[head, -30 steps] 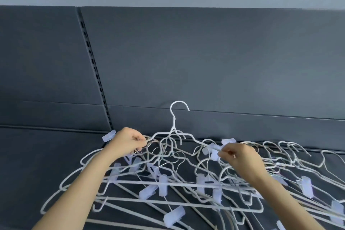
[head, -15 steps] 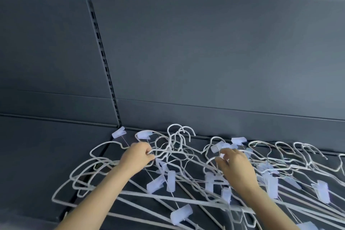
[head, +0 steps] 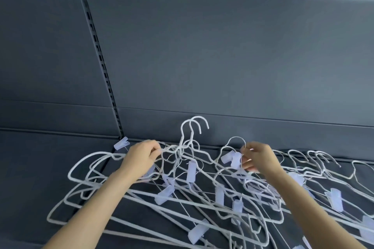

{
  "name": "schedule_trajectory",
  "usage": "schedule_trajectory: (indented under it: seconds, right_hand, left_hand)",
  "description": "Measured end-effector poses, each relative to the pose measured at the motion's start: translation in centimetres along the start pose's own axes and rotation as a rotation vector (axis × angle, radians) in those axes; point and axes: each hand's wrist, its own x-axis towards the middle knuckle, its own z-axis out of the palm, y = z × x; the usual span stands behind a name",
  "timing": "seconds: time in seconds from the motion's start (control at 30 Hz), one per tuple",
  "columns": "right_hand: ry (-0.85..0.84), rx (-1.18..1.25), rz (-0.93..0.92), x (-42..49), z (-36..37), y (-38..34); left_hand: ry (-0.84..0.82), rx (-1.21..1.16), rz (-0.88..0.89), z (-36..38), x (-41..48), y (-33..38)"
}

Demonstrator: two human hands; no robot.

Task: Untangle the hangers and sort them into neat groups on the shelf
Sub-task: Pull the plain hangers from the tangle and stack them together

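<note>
A tangled pile of white wire hangers (head: 202, 204) with pale lilac clips lies across the dark grey shelf (head: 40, 168). My left hand (head: 140, 157) pinches the shoulder wire of hangers whose two hooks (head: 194, 127) stand up above the pile. My right hand (head: 257, 157) grips a thin metal clip hanger (head: 235, 141) just under its hook, beside two lilac clips (head: 231, 158). More hangers (head: 315, 159) lie side by side to the right, hooks toward the back wall.
A dark grey back panel (head: 222, 56) rises behind the shelf, with a slotted upright rail (head: 101, 62) at the left. One loose clip (head: 121, 143) sticks up near the rail's foot. Bare shelf surface shows at the left.
Both hands have risen a little, lifting the held hangers. The two white hooks now stand higher above the pile, and the right hand has closed on the thin hanger's neck.
</note>
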Motion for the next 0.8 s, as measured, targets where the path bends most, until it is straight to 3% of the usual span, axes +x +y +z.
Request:
schedule_trajectory:
  seconds: [0.23, 0.43, 0.63, 0.8]
  right_hand:
    - [0.085, 0.142, -0.119, -0.1, -2.3, -1.3]
    - [0.187, -0.024, -0.297, -0.7, -2.8, -1.9]
    - [0.326, -0.055, -0.273, -0.7, -2.6, -1.7]
    - [0.258, -0.171, -0.283, -1.2, -1.4, -2.2]
  left_hand:
    - [-0.005, -0.176, 0.044, -0.9, 1.5, 0.5]
    - [-0.027, -0.205, 0.063, -0.9, 1.8, 1.0]
    - [-0.003, -0.280, 0.073, -1.5, 1.6, 1.9]
    - [-0.078, -0.204, 0.046, -1.5, 1.2, 1.8]
